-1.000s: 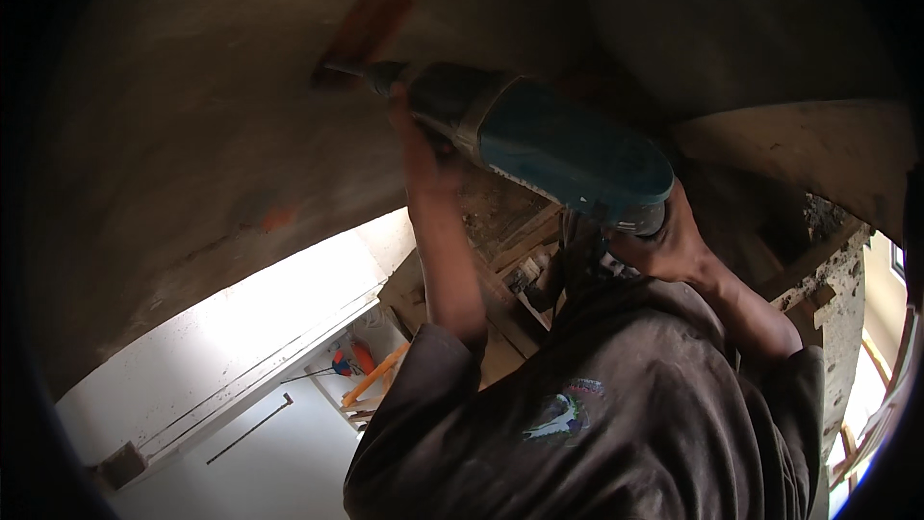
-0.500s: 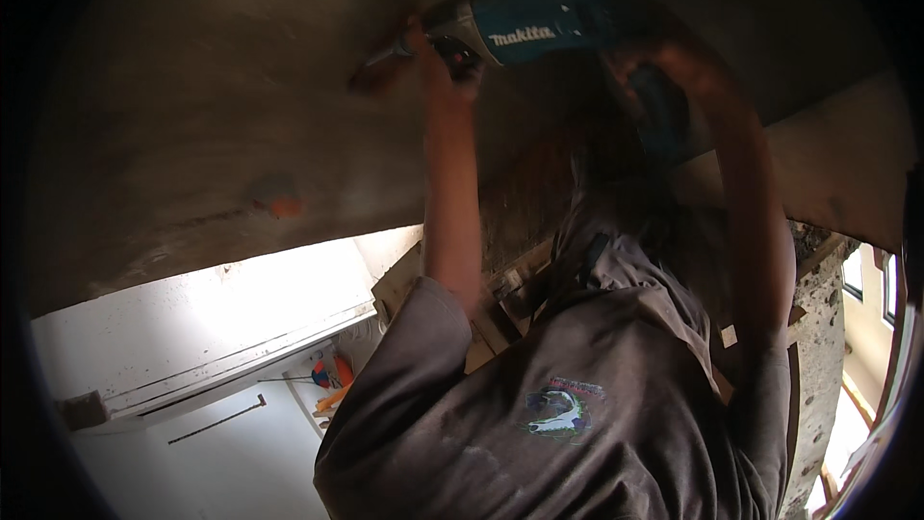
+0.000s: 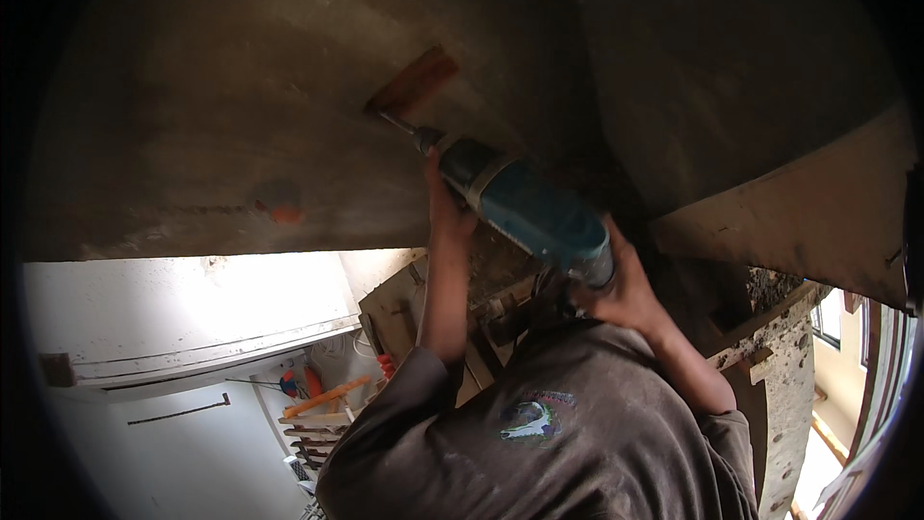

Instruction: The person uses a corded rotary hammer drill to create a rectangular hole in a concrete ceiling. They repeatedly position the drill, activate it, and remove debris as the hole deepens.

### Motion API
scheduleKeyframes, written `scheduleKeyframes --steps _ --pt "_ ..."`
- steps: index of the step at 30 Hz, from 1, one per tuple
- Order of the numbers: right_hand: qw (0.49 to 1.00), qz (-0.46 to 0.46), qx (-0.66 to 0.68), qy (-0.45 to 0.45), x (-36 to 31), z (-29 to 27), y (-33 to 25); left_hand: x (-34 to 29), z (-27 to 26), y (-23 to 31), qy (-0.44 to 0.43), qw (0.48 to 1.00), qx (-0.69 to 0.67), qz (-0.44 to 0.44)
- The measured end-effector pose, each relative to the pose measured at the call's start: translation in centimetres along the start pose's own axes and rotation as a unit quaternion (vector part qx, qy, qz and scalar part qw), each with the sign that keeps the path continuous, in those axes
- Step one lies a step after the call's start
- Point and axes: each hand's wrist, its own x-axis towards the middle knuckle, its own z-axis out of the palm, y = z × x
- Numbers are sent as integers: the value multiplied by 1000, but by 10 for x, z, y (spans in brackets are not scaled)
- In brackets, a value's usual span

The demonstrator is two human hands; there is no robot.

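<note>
- Teal and black, the power drill (image 3: 547,217) slants across the dull brown surface (image 3: 289,87), its front end up and to the left.
- Its thin bit (image 3: 397,121) points at the lower end of a reddish strip (image 3: 419,79); whether they touch is too dark to tell.
- The left hand (image 3: 449,207) grasps the drill's front part, just behind the chuck (image 3: 426,140).
- The right hand (image 3: 624,284) is clasped round its rear end.
</note>
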Motion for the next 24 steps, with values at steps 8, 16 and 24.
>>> scheduleKeyframes --steps 8,16,24 --pt "999 11 -36 -31 1 58 -17 1 -57 16 -56 995 -78 -7" --pt "972 63 -156 -162 -5 85 -48 -13 -65 22 -211 947 -241 -3" --pt "989 55 -90 -104 -20 64 -46 -23 -56 -6 -101 979 -176 -32"
